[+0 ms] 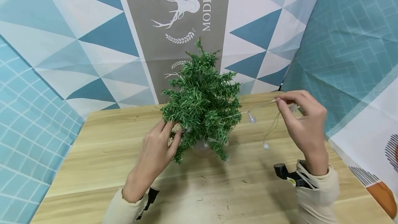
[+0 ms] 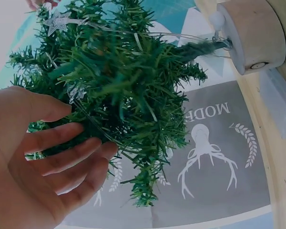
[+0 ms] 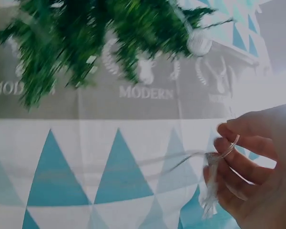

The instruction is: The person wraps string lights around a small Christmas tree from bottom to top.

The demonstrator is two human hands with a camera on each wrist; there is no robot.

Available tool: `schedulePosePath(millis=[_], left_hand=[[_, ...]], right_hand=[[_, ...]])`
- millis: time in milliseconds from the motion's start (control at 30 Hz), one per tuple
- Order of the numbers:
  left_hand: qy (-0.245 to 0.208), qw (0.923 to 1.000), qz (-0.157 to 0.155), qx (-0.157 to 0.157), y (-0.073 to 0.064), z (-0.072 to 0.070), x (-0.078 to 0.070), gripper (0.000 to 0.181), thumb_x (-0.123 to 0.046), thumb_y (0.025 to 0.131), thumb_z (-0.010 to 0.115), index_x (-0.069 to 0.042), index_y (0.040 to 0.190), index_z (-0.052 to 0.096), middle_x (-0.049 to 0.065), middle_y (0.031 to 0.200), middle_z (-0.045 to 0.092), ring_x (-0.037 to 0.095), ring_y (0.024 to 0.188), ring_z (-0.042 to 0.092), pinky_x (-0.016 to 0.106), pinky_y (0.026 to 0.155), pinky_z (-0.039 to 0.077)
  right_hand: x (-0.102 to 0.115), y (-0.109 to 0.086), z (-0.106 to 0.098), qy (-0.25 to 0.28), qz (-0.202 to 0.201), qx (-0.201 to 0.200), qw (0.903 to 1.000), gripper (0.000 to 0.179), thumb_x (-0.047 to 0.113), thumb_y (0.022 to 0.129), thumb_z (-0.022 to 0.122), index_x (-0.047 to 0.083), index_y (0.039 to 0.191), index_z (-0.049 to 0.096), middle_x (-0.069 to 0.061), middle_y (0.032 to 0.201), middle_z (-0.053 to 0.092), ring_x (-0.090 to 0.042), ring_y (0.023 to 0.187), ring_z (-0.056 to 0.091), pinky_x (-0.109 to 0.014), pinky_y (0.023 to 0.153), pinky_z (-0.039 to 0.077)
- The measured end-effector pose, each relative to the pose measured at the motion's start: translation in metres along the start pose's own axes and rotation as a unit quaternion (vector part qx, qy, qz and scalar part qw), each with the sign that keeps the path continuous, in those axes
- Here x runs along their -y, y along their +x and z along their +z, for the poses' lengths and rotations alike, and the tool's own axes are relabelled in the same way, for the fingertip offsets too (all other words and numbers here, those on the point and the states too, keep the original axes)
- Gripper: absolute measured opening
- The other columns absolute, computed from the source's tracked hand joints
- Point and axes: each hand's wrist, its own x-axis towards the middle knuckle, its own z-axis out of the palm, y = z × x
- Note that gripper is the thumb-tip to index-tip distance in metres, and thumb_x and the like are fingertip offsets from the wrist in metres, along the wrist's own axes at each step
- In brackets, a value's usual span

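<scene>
A small green artificial Christmas tree (image 1: 200,99) stands on the table on a round wooden base (image 2: 262,33). At its left side, my left hand (image 1: 153,148) has its fingers among the lower branches, loosely bent in the left wrist view. A clear star (image 2: 57,23) and thin wire run along the foliage there. To the right of the tree, my right hand (image 1: 306,120) pinches the thin wire of a string of fairy lights (image 3: 229,148) between thumb and fingertips. From this string hang a clear drop-shaped bulb (image 1: 252,117) and a white ball (image 1: 265,146).
The wooden table (image 1: 102,168) carries scattered green needle bits (image 1: 244,181) in front of the tree. Beside the base lies a clear plastic piece (image 2: 280,102). Patterned cloth (image 1: 93,44) hangs behind and at both sides, close to the table's edges.
</scene>
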Motion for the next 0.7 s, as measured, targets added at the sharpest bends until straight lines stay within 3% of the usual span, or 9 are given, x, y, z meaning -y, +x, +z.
schedulePosePath(millis=[167, 267, 400, 467, 567, 633, 667, 700], left_hand=[[-0.021, 0.9989, -0.043, 0.002, 0.003, 0.0, -0.005, 0.013, -0.01, 0.093, 0.066, 0.002, 0.097, 0.067, 0.011, 0.079, 0.059, 0.02, 0.061, 0.053, 0.032, 0.051, 0.047], [-0.034, 0.9978, -0.055, 0.01, 0.004, -0.002, -0.007, 0.013, -0.01, 0.093, 0.066, -0.001, 0.101, 0.069, 0.01, 0.084, 0.064, 0.02, 0.066, 0.059, 0.032, 0.056, 0.051], [-0.048, 0.9972, -0.053, 0.021, 0.005, -0.005, -0.009, 0.013, -0.012, 0.093, 0.068, 0.0, 0.099, 0.07, 0.007, 0.081, 0.064, 0.015, 0.064, 0.058, 0.029, 0.058, 0.052], [-0.053, 0.9972, -0.045, 0.027, 0.004, -0.006, -0.012, 0.013, -0.012, 0.093, 0.068, 0.0, 0.097, 0.07, 0.006, 0.078, 0.063, 0.011, 0.061, 0.055, 0.026, 0.057, 0.051], [-0.059, 0.9971, -0.034, 0.036, 0.004, -0.008, -0.017, 0.013, -0.015, 0.094, 0.068, -0.002, 0.097, 0.071, 0.003, 0.078, 0.063, 0.008, 0.06, 0.053, 0.023, 0.055, 0.049], [-0.061, 0.9967, -0.031, 0.043, 0.004, -0.01, -0.021, 0.012, -0.016, 0.095, 0.067, -0.004, 0.097, 0.071, 0.002, 0.079, 0.063, 0.006, 0.058, 0.049, 0.02, 0.052, 0.046], [-0.062, 0.9965, -0.031, 0.046, 0.004, -0.01, -0.022, 0.012, -0.016, 0.095, 0.068, -0.005, 0.098, 0.072, 0.001, 0.079, 0.063, 0.005, 0.058, 0.048, 0.02, 0.052, 0.045], [-0.061, 0.9964, -0.032, 0.05, 0.004, -0.011, -0.024, 0.012, -0.017, 0.095, 0.068, -0.006, 0.098, 0.072, 0.001, 0.08, 0.063, 0.005, 0.058, 0.048, 0.019, 0.051, 0.045]], right_hand=[[-0.027, 0.006, -0.006, -0.045, -0.01, -0.008, 0.9989, 0.006, 0.001, 0.088, 0.071, -0.002, 0.09, 0.076, -0.017, 0.098, 0.07, -0.015, 0.095, 0.055, -0.023, 0.087, 0.036], [-0.04, 0.01, -0.01, -0.077, -0.006, -0.009, 0.997, 0.011, 0.003, 0.088, 0.071, -0.002, 0.097, 0.075, -0.019, 0.099, 0.07, -0.023, 0.092, 0.056, -0.024, 0.088, 0.036], [-0.052, 0.013, -0.013, -0.107, 0.012, -0.01, 0.9941, 0.024, 0.004, 0.088, 0.069, -0.002, 0.111, 0.071, -0.019, 0.089, 0.069, -0.003, 0.078, 0.054, -0.016, 0.078, 0.037], [-0.057, 0.015, -0.014, -0.108, 0.021, -0.01, 0.9939, 0.024, 0.005, 0.089, 0.067, -0.002, 0.112, 0.07, -0.012, 0.081, 0.067, 0.009, 0.071, 0.049, -0.012, 0.07, 0.038], [-0.062, 0.018, -0.015, -0.053, 0.043, -0.013, 0.9976, 0.017, 0.006, 0.091, 0.065, -0.002, 0.105, 0.072, 0.003, 0.071, 0.065, 0.01, 0.059, 0.051, -0.011, 0.06, 0.039], [-0.064, 0.021, -0.015, 0.052, 0.083, -0.002, 0.9952, 0.018, 0.005, 0.093, 0.064, -0.007, 0.105, 0.071, 0.005, 0.066, 0.064, 0.001, 0.052, 0.054, -0.014, 0.053, 0.042], [-0.065, 0.022, -0.015, 0.13, 0.108, 0.012, 0.9855, 0.019, 0.004, 0.095, 0.063, -0.009, 0.107, 0.069, 0.002, 0.066, 0.065, -0.005, 0.051, 0.057, -0.016, 0.051, 0.045], [-0.066, 0.024, -0.016, 0.215, 0.135, 0.026, 0.9671, 0.021, 0.004, 0.096, 0.062, -0.012, 0.109, 0.067, -0.002, 0.066, 0.067, -0.011, 0.052, 0.06, -0.019, 0.05, 0.047]])
